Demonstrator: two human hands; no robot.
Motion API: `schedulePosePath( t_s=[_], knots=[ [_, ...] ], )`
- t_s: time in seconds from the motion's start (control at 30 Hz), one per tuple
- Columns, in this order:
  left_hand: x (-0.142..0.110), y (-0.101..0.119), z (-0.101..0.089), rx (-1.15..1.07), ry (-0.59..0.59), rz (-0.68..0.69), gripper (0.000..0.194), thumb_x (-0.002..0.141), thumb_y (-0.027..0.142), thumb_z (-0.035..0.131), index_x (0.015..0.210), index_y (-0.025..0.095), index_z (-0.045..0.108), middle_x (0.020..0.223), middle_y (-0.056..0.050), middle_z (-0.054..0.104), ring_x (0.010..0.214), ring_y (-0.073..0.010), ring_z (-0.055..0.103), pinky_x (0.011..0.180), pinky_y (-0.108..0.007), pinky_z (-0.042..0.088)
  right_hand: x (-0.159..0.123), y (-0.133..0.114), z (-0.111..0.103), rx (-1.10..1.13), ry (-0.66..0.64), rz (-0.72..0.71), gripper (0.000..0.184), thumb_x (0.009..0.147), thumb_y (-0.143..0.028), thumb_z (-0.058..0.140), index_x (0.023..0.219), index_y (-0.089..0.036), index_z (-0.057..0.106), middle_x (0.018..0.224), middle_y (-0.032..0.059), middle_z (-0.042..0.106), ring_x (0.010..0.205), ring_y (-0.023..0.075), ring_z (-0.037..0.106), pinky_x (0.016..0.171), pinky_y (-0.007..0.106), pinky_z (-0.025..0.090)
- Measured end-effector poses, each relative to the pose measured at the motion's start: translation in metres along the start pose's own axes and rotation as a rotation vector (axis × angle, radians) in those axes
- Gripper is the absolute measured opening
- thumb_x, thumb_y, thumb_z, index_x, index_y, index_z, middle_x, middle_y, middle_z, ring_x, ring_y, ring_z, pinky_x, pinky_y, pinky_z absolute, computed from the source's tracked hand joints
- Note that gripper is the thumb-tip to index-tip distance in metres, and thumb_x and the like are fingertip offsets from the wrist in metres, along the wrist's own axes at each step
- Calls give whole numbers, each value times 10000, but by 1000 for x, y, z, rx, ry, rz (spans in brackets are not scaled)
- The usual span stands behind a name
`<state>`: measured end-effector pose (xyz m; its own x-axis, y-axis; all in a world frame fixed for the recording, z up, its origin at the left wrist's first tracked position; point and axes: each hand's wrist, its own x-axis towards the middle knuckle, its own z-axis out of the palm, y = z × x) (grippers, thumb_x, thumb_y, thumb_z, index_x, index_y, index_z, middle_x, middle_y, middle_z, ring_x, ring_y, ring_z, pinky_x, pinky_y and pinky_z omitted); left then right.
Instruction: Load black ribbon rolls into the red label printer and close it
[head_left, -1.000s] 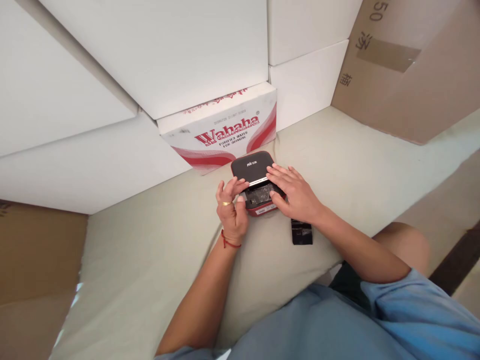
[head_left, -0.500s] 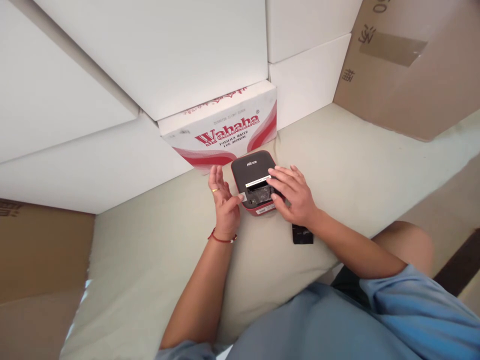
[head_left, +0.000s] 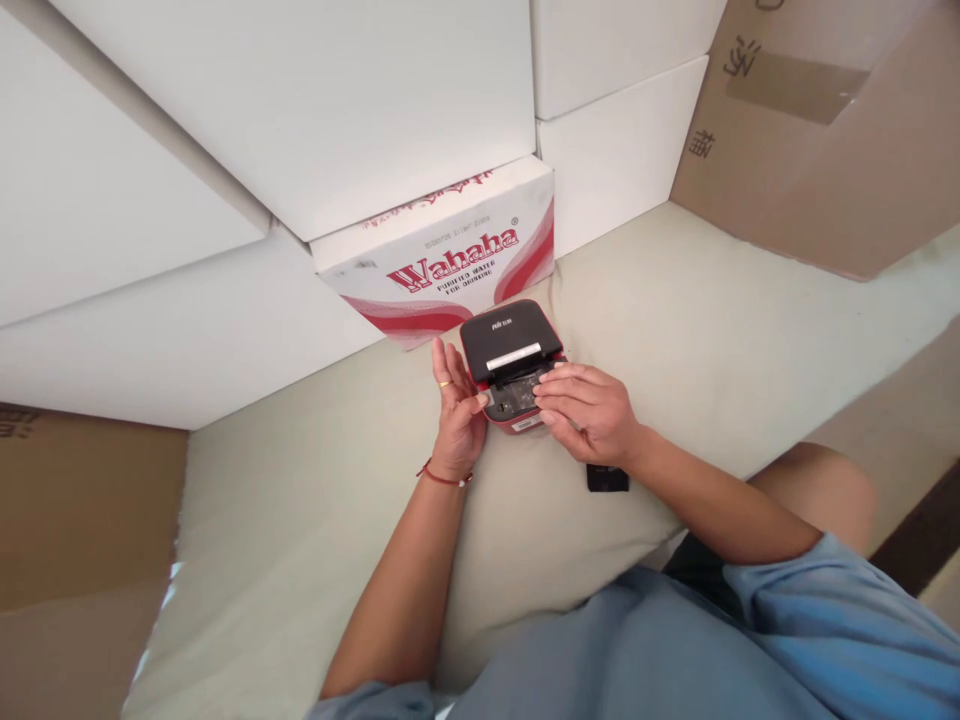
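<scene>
A small black-and-red label printer (head_left: 501, 338) stands on the cloth-covered surface, its lid tilted up at the back and a white strip along the lid's front edge. Its front part shows a shiny dark panel under clear film. My left hand (head_left: 459, 415) is at the printer's left side, fingers stretched out and thumb touching the front left corner. With bent fingers held together, my right hand (head_left: 592, 408) grips the printer's right front edge; the fingertips partly cover the panel. A flat black piece (head_left: 607, 479) lies on the cloth just below my right hand.
A white-and-red water carton (head_left: 450, 270) stands right behind the printer. White boxes (head_left: 300, 100) are stacked beyond it. Brown cardboard boxes stand at the right (head_left: 810, 150) and left (head_left: 82, 520). Pale cloth (head_left: 300, 480) covers the surface.
The printer's lid has tilted up, so more of the front panel shows. My right hand's fingers have drawn together and moved down toward the front edge. My left hand stays nearly in place.
</scene>
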<state>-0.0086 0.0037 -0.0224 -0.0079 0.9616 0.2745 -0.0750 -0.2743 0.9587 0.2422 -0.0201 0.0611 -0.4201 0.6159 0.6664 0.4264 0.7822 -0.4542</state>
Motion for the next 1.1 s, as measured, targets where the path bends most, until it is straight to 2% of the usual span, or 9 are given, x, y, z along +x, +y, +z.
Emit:
schedulePosePath(
  t_s=[0.17, 0.27, 0.33, 0.5, 0.63, 0.77, 0.87, 1.0, 1.1],
  knots=[
    [1, -7, 3, -26, 56, -5, 1062, 954, 543, 830, 1795, 582, 182, 1965, 24, 217, 1844, -251, 240, 1420, -492, 436, 9, -7, -10, 26, -33, 45, 382, 1116, -446, 571, 934, -298, 872, 1049, 82, 913, 1044, 280, 867, 1035, 496, 709],
    [4, -12, 3, -47, 33, -10, 1033, 942, 567, 837, 1779, 554, 232, 1962, 5, 221, 1841, -259, 244, 1457, -506, 368, 34, -10, -22, -3, -102, 185, 589, 1191, -512, 421, 833, -263, 817, 936, 84, 883, 921, 245, 837, 916, 409, 671],
    [6, -16, 4, -39, 38, 10, 993, 944, 572, 829, 1769, 510, 280, 1948, -26, 266, 1821, -271, 301, 1452, -507, 375, 59, -8, -28, -137, -221, 307, 609, 1193, -529, 421, 806, -247, 798, 883, 88, 851, 865, 252, 810, 847, 397, 625],
    [12, -24, 6, -57, 10, 44, 999, 934, 621, 816, 1772, 456, 298, 1935, -62, 297, 1810, -300, 321, 1433, -495, 399, 117, 13, -7, -479, -564, 367, 190, 1013, -335, 725, 892, -260, 851, 948, 133, 875, 939, 363, 828, 856, 465, 604],
    [13, -26, 9, -94, -18, 39, 1033, 915, 658, 826, 1774, 445, 293, 1938, -64, 288, 1818, -321, 292, 1442, -503, 378, 134, 33, 25, -523, -682, 298, 99, 932, -283, 791, 868, -267, 864, 907, 144, 884, 954, 363, 833, 860, 463, 629],
    [11, -22, 14, -102, 17, 46, 964, 945, 627, 794, 1763, 427, 324, 1897, -73, 369, 1792, -326, 345, 1425, -513, 396, 135, 36, 35, -527, -709, 328, 18, 862, -254, 863, 874, -240, 862, 914, 179, 883, 955, 379, 837, 862, 464, 635],
    [11, -20, 16, -110, 14, 43, 960, 944, 598, 795, 1762, 417, 327, 1890, -79, 381, 1782, -328, 360, 1418, -512, 401, 131, 29, 20, -547, -684, 349, 64, 891, -248, 841, 948, -228, 860, 986, 199, 883, 941, 391, 828, 831, 471, 625],
    [14, -20, 15, -134, 11, 55, 929, 919, 597, 808, 1728, 401, 397, 1878, -78, 410, 1761, -330, 398, 1419, -507, 400, 128, 17, -8, -550, -569, 333, 118, 979, -281, 737, 1020, -271, 847, 984, 146, 879, 891, 362, 796, 796, 452, 598],
    [16, -21, 11, -127, -26, 63, 950, 905, 631, 815, 1727, 399, 399, 1882, -82, 407, 1753, -329, 411, 1402, -493, 429, 132, 11, -12, -556, -606, 329, 139, 949, -205, 738, 993, -276, 849, 1007, 122, 885, 909, 362, 805, 789, 442, 595]
  ],
)
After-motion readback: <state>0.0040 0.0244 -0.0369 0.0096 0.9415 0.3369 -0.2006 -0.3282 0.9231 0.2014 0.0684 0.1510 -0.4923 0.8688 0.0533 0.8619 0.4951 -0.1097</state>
